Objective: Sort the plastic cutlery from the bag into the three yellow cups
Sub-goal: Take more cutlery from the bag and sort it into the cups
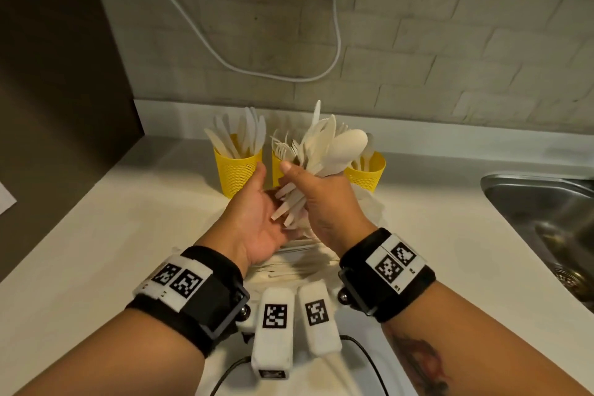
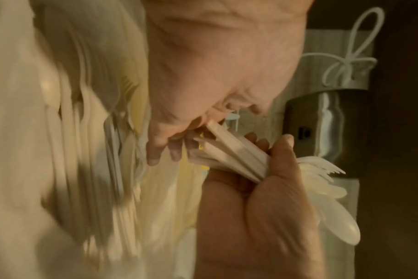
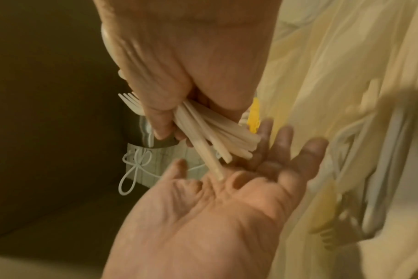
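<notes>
Right hand (image 1: 324,199): we clutch a mixed cutlery bundle (image 1: 321,151), heads fanned far, above the bag (image 1: 299,267).
Left hand (image 1: 257,219): palm open, touching the near handle ends.
Cups (image 1: 237,172): just beyond.

Bare forearms, black wrist band (image 1: 205,296) on the left arm, black wrist band (image 1: 390,273) on the right, white tags with black square codes on each band, dark tattoo (image 1: 424,366) behind the right band

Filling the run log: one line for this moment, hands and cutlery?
right hand: grips mixed cutlery bundle | left hand: open, palm under handle ends | yellow cups: already hold cutlery | bag: on counter
</notes>
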`<state>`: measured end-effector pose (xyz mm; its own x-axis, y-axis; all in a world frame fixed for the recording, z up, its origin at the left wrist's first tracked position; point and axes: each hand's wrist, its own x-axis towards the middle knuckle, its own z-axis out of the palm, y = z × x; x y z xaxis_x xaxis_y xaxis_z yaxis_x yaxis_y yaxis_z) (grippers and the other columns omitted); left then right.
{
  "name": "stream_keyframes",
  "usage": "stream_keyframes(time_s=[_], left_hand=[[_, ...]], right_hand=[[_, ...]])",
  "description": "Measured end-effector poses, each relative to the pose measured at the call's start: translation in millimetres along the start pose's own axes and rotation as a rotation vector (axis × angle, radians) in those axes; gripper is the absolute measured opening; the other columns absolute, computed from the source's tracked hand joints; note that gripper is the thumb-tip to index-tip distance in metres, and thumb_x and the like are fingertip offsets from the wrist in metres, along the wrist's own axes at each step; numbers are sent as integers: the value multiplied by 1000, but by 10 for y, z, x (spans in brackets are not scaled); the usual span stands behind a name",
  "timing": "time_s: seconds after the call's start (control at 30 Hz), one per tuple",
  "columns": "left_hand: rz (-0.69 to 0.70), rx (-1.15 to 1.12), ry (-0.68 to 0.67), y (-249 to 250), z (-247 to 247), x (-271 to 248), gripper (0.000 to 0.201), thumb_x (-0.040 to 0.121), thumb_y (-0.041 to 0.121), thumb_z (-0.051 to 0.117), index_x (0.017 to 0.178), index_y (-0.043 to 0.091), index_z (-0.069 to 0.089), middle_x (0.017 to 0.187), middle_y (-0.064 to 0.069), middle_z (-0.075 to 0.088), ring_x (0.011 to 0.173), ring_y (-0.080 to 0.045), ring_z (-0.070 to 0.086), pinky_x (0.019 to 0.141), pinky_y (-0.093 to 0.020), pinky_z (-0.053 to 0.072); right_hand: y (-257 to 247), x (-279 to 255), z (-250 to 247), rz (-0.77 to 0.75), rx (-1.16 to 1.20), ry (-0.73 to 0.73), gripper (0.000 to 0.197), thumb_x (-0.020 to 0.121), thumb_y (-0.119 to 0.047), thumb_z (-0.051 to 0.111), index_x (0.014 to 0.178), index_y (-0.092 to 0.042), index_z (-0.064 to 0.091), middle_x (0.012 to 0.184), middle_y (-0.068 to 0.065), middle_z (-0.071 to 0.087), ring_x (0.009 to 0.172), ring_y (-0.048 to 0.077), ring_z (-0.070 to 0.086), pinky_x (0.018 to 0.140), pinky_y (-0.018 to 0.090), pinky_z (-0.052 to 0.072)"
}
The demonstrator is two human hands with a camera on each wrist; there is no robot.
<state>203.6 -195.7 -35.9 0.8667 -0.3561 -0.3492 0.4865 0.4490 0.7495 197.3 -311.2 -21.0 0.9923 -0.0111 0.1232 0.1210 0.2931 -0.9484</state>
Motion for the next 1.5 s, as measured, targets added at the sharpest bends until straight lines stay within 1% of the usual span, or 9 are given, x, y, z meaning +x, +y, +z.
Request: stream_keyframes(time_s=[0.13,0.4,0.5,0.6,0.73,0.9,1.03,1.17,1.5], left_hand=[[252,299,-85,18,64,-87,39,88,51,57,116,26,65,98,6,76,88,-10,71,69,-25,53],[133,466,-288,138,-100,-109,48,78,22,74,125,17,64,124,-17,66,117,-31,62,99,-48,48],[122,397,-302,52,-99,-106,45,81,18,72,124,12,64,115,-25,66,107,-37,65,96,-52,50],[184,350,-234,-52,-22,-83,34,83,22,67,116,13,64,89,-14,70,79,-23,69,79,-40,59],[352,421,-51,-116,20,21,20,96,16,60,113,25,63,81,-1,67,73,-13,65,73,-34,54],[462,536,61,-161,-43,105,37,89,12,68,109,42,61,107,1,73,96,-21,69,81,-38,57],[514,627,48,-143,-39,110,41,88,23,70,123,40,56,113,6,70,103,-16,67,81,-33,56],[526,585,59,-160,-17,90,22,95,42,57,117,44,58,98,13,72,88,-7,67,77,-29,54],[450,415,96,-169,-20,58,20,100,28,51,116,29,64,87,-1,76,74,-14,71,67,-35,54]], right_hand=[[-28,55,3,-12,112,-32,10,91,-8,65,100,-5,64,85,14,65,84,27,64,75,38,53],[-80,50,-126,96,-161,-335,20,95,-13,58,113,-7,64,105,12,69,103,26,66,97,47,51],[-116,35,-126,169,-177,-369,10,95,-14,59,99,-8,66,82,12,70,70,21,68,67,37,60],[-134,32,-124,211,-190,-291,17,96,-23,59,89,-8,62,56,4,58,34,11,47,35,19,37],[-60,104,-170,103,-196,-39,26,88,-25,71,86,-3,57,61,4,56,48,18,46,44,28,42],[-19,90,-160,106,-170,24,33,83,-17,73,84,12,59,72,17,55,65,27,49,66,38,46],[-31,79,-140,84,-194,70,24,85,-22,74,81,-3,60,63,9,50,55,18,47,56,31,45],[-31,98,-151,103,-114,101,25,90,-14,66,95,9,60,73,19,56,62,29,54,66,42,49],[-74,78,-243,222,-100,38,10,89,-9,68,88,-1,61,69,9,65,53,14,55,55,23,49]])
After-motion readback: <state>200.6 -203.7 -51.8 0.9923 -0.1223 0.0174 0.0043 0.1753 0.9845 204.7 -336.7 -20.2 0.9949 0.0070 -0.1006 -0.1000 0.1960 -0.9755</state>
